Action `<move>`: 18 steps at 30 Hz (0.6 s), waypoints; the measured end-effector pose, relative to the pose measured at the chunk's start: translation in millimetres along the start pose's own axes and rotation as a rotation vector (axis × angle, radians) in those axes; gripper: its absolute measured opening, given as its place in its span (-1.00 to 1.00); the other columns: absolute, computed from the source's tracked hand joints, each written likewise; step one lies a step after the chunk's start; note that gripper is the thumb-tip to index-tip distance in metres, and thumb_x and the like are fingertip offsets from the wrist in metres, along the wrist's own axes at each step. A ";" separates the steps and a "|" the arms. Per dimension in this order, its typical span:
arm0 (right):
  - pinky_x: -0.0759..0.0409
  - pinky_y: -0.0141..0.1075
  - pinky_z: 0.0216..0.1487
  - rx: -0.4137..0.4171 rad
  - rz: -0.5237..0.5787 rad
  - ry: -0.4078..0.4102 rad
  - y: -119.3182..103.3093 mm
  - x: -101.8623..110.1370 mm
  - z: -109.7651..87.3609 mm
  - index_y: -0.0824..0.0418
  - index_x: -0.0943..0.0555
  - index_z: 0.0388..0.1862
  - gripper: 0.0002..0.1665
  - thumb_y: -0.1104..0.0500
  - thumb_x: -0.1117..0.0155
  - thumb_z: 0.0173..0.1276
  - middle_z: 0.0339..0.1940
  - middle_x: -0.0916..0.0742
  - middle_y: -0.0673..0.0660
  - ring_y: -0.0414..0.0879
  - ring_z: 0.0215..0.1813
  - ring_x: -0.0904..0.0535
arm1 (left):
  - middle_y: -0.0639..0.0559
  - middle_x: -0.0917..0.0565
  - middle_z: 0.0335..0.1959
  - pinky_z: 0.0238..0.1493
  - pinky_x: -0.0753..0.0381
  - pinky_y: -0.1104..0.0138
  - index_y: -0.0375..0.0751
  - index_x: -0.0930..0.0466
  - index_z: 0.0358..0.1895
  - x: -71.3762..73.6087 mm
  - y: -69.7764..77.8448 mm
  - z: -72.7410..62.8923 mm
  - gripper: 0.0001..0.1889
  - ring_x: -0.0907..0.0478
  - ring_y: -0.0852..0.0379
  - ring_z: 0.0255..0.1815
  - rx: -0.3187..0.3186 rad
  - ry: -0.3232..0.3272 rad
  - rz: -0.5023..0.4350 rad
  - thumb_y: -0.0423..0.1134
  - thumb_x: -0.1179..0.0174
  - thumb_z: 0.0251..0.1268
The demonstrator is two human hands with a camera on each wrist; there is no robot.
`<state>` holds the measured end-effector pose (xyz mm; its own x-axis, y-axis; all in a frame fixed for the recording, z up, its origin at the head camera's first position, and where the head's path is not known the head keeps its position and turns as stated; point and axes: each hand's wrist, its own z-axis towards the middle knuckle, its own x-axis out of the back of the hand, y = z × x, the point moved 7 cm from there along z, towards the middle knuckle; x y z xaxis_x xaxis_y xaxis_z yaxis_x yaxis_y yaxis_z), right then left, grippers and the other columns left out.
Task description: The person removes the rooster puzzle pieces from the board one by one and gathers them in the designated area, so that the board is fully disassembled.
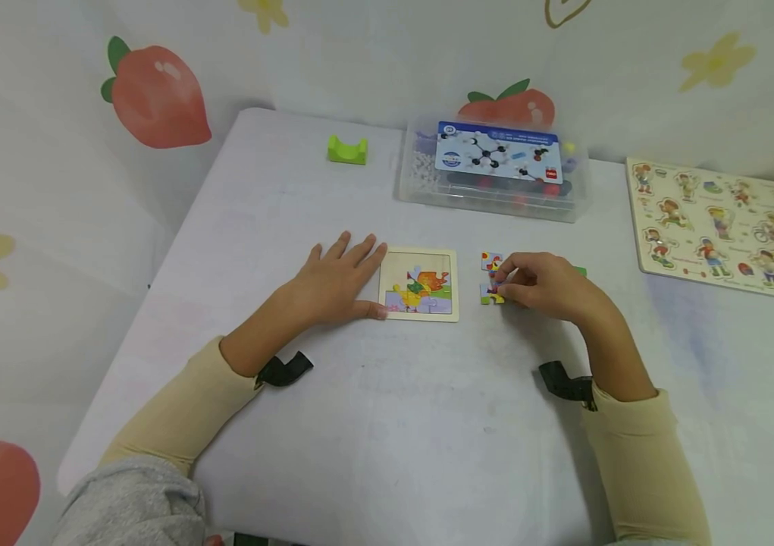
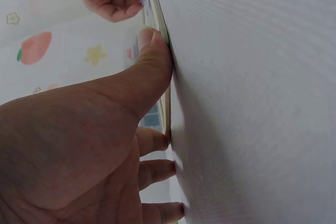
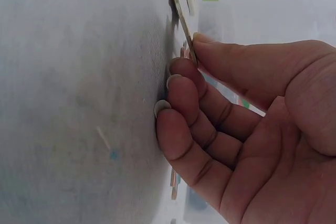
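A small square wooden jigsaw tray (image 1: 455,296) lies on the table, its lower part filled with joined pieces and its upper part bare. My left hand (image 1: 325,288) is spread at the tray's left side, thumb and fingertips on the frame; the left wrist view shows the thumb (image 2: 149,51) on its edge. To the right of the tray, my right hand (image 1: 550,284) pinches a jigsaw piece (image 1: 489,294) between thumb and fingers. In the right wrist view that piece (image 3: 182,17) is tilted, one end raised off the table. Another jigsaw piece (image 1: 491,260) lies just beyond the fingertips.
Behind the tray stands a clear plastic case (image 1: 496,201) with a blue molecule-picture card (image 1: 499,152). A light green curved block (image 1: 348,150) sits at the back left. On the right lies a wooden picture board (image 1: 728,227). Something green (image 1: 581,271) shows partly behind my right hand.
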<state>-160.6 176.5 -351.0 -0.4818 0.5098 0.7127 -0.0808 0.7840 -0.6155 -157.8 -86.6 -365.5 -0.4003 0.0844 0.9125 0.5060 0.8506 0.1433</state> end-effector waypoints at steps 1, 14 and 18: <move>-0.49 -0.17 -0.28 0.002 0.000 -0.001 0.5 0.1 0.0 0.22 -0.65 -0.12 -0.88 0.23 -0.32 0.41 -0.32 -0.72 0.10 -0.01 -0.28 -0.54 | -0.14 0.13 0.64 0.38 0.00 -0.34 -0.13 0.17 0.65 0.1 0.1 -0.1 0.10 0.22 -0.34 0.59 -0.001 0.000 -0.001 0.40 -0.15 0.27; -0.45 -0.16 -0.29 0.031 -0.021 -0.019 4.8 -0.5 -0.7 0.22 -0.59 -0.12 -0.85 0.22 -0.34 0.40 -0.38 -0.66 0.07 -0.01 -0.31 -0.49 | -0.12 0.13 0.65 0.39 0.00 -0.33 -0.11 0.18 0.65 -1.4 -0.2 1.1 0.10 0.23 -0.33 0.60 0.005 -0.002 0.010 0.43 -0.12 0.27; -0.44 -0.16 -0.31 0.044 -0.035 -0.010 3.5 0.0 -0.2 0.23 -0.59 -0.14 -0.88 0.26 -0.33 0.40 -0.39 -0.65 0.07 -0.01 -0.32 -0.48 | -0.12 0.14 0.65 0.39 0.00 -0.33 -0.11 0.18 0.65 -1.7 -0.6 0.6 0.10 0.23 -0.33 0.60 0.008 -0.005 0.012 0.43 -0.12 0.26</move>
<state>-160.6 179.3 -353.1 -0.4864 0.4788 0.7309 -0.1361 0.7847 -0.6047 -157.9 -86.9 -367.4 -0.3980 0.0977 0.9122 0.5045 0.8537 0.1287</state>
